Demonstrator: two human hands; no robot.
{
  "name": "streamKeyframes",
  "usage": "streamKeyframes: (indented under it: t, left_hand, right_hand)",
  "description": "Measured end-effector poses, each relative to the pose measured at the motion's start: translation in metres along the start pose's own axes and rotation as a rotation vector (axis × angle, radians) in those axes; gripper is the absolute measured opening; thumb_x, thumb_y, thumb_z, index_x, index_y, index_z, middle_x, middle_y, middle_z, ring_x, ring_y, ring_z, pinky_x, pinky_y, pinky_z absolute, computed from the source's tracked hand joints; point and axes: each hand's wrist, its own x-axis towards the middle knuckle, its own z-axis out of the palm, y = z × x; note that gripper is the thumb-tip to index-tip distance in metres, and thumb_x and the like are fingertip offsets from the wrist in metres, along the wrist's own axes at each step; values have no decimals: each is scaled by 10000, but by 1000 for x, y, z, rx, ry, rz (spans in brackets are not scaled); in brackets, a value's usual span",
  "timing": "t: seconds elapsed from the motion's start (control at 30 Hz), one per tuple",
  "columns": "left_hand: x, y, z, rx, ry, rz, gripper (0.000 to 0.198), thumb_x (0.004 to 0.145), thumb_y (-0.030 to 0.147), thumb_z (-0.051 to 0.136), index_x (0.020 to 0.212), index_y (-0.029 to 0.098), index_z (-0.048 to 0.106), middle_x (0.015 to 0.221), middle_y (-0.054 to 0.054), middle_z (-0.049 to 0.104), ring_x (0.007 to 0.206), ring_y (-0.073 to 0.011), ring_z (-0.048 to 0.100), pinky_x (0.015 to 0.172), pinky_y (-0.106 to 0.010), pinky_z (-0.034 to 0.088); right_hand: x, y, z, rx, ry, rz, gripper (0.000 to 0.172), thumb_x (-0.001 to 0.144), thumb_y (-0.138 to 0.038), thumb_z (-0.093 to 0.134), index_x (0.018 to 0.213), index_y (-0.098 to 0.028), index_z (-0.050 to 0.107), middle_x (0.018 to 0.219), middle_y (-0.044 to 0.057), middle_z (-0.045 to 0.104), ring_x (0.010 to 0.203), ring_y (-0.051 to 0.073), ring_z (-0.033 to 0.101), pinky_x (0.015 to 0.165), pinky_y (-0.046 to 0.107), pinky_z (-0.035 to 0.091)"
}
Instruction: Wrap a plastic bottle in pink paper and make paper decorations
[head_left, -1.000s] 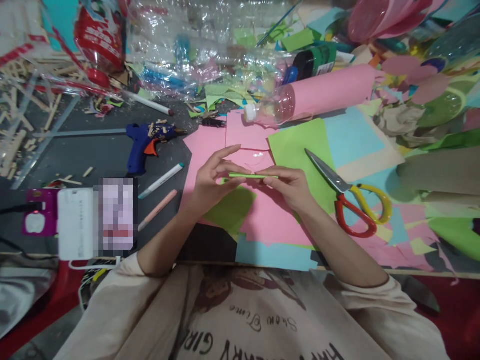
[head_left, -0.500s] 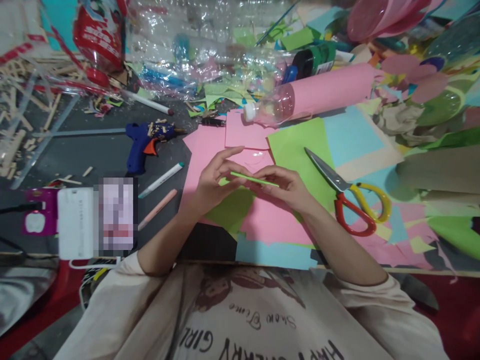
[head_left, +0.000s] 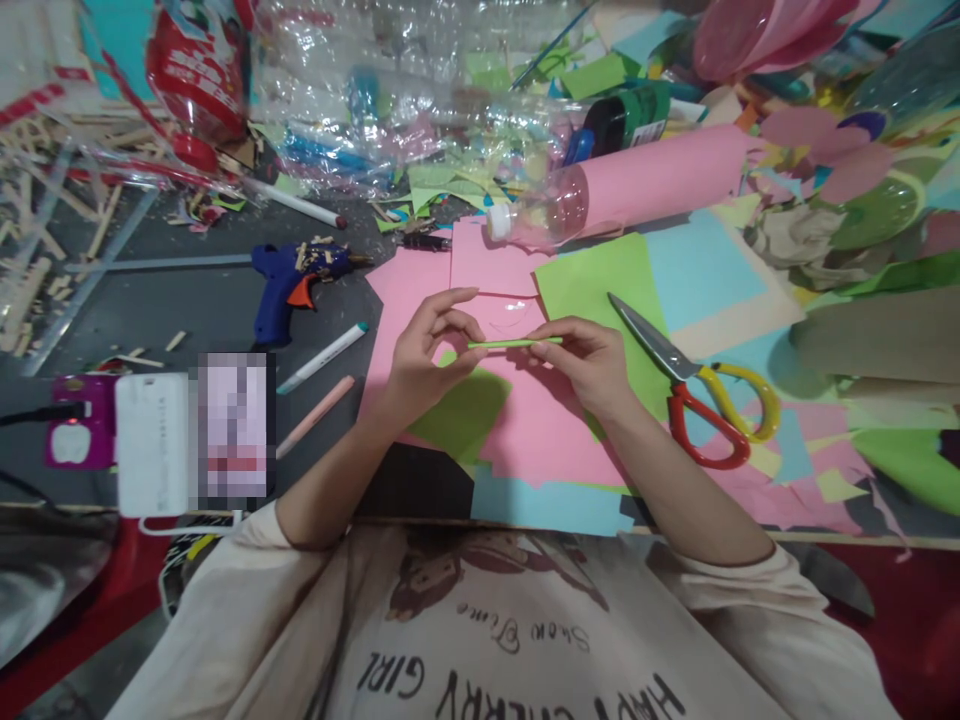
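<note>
Dark grey table (head_left: 206,315), its top mostly hidden under paper and litter; at the far left lies one heap of sticks (head_left: 26,215), cut off by the edge and too tangled to count; one purple plug (head_left: 82,440), one white power bank (head_left: 152,445) and one screen (head_left: 236,425) sit in a row, the screen masked by pixels; beyond them is one red bottle (head_left: 199,80), cut off at the top; next come one blue glue gun (head_left: 276,290) and three markers (head_left: 322,358), all well apart; one black pen (head_left: 426,243) lies near, too dark to make out well.

In the middle are two hands; the left hand (head_left: 435,350) has its grip pinched at thumb and fingertip on the left end of one green strip (head_left: 510,344); the strip is held above a pink sheet (head_left: 544,430), level and seen edge-on, so its width cannot be told; the right hand (head_left: 585,360) pinches the other end, some of its fingers hidden.

Behind lies one bottle (head_left: 667,180) in pink paper, neck leftward; farther right, one pair of scissors (head_left: 675,365) rests with blades together; past it are scraps (head_left: 817,480), overlapping beyond counting; two pink discs (head_left: 862,160) or more lie behind, partly covered.
</note>
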Motion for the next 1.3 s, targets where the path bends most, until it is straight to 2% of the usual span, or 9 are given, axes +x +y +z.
streamKeyframes:
  t: [0.2, 0.33, 0.43, 0.57, 0.7, 0.83, 1.03, 1.17, 1.3]
  left_hand:
    - [0, -1, 0, 40, 66, 25, 497, 739, 317, 768, 1170, 222, 540, 776, 29, 620, 772, -126, 643, 731, -247, 527]
    - [2, -5, 0, 77, 109, 100, 472, 710, 237, 752, 1136, 222, 549, 749, 45, 588, 731, -109, 614, 704, -230, 512]
    - [3, -6, -1, 97, 135, 133, 465, 699, 230, 747, 1127, 222, 564, 749, 44, 568, 720, -105, 596, 705, -230, 515]
    - [4, -4, -2, 74, 192, 121, 425, 722, 244, 737, 1112, 224, 571, 822, 18, 621, 803, -121, 643, 779, -250, 544]
    - [3, -1, -3, 43, 251, 31, 357, 775, 277, 716, 1096, 227, 569, 847, 3, 689, 845, -144, 698, 788, -270, 568]
    - [2, -1, -3, 1, 271, -56, 328, 832, 342, 666, 1122, 217, 576, 885, -20, 730, 781, -149, 720, 724, -279, 590]
    - [4, -4, 0, 16, 302, 50, 361, 731, 244, 743, 1068, 219, 614, 980, -29, 726, 875, -132, 703, 826, -265, 581]
    - [5, -4, -1, 16, 328, 19, 349, 733, 249, 740, 1055, 211, 610, 910, -23, 720, 823, -129, 701, 758, -249, 585]
    - [3, -4, -2, 6, 283, -51, 282, 820, 321, 666, 1067, 201, 604, 830, -10, 716, 642, -106, 672, 616, -233, 570]
  right_hand:
    - [0, 1, 0, 44, 16, -21, 210, 668, -399, 846, 732, -229, 742, 658, -11, 724, 604, 151, 710, 624, 331, 647]
    - [1, 4, -1, 89, 11, -24, 193, 675, -376, 839, 776, -232, 760, 654, -15, 729, 603, 151, 706, 653, 363, 650]
    - [2, 5, -4, 54, 35, -28, 181, 693, -372, 823, 787, -233, 756, 672, -10, 735, 619, 158, 710, 673, 380, 650]
    - [5, 4, -7, 24, 83, -50, 184, 686, -390, 827, 768, -244, 754, 648, -20, 732, 623, 166, 723, 658, 364, 650]
    - [6, 5, -7, 53, 78, -68, 183, 670, -402, 838, 757, -261, 761, 637, -29, 731, 614, 166, 725, 640, 353, 652]
    - [4, 6, -6, 31, 74, -56, 190, 677, -419, 833, 754, -262, 759, 654, -22, 732, 616, 167, 723, 645, 362, 649]
    - [2, 7, -6, 70, 31, -66, 143, 706, -365, 830, 778, -259, 767, 683, -13, 738, 641, 163, 731, 668, 363, 651]
    - [2, 5, -5, 55, 51, -24, 197, 671, -408, 845, 761, -253, 766, 678, -9, 742, 632, 167, 727, 662, 367, 651]
    - [2, 3, -5, 33, 49, -10, 233, 661, -438, 844, 765, -248, 759, 673, -7, 738, 637, 170, 724, 670, 371, 647]
